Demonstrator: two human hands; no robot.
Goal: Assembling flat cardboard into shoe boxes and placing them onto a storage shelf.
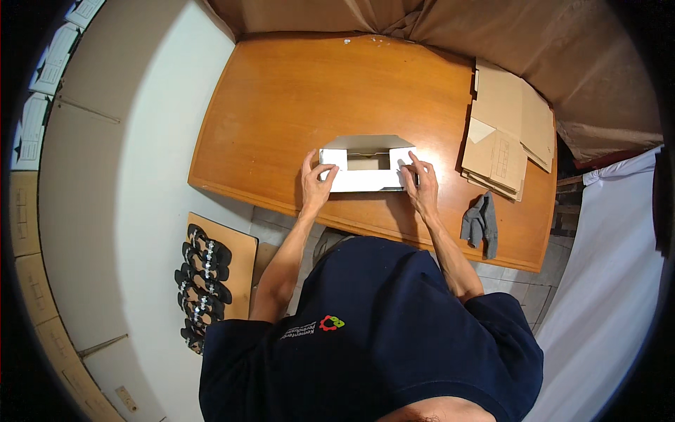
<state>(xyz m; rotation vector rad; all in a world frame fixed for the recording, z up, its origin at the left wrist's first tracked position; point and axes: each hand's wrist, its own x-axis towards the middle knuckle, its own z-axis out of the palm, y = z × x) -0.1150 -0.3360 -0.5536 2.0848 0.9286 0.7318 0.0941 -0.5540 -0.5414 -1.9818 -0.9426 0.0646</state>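
Observation:
A white cardboard box [365, 182] lies near the front edge of the wooden table, with its back flap [373, 143] raised. White side panels are folded over both ends, leaving a rectangular gap in the middle through which the brown inside shows. My left hand [316, 184] holds the left end, thumb and forefinger closed on its side panel. At the opposite end, my right hand [422, 186] grips the box in the same way, its thumb on the white panel and its fingers around the outer side.
Flat brown cardboard sheets [503, 133] are stacked at the table's right side. A crumpled grey cloth item [481, 224] lies in front of them. Black sandals [204, 281] with shiny trim rest on a board at lower left. Brown fabric hangs behind the wooden table [281, 98].

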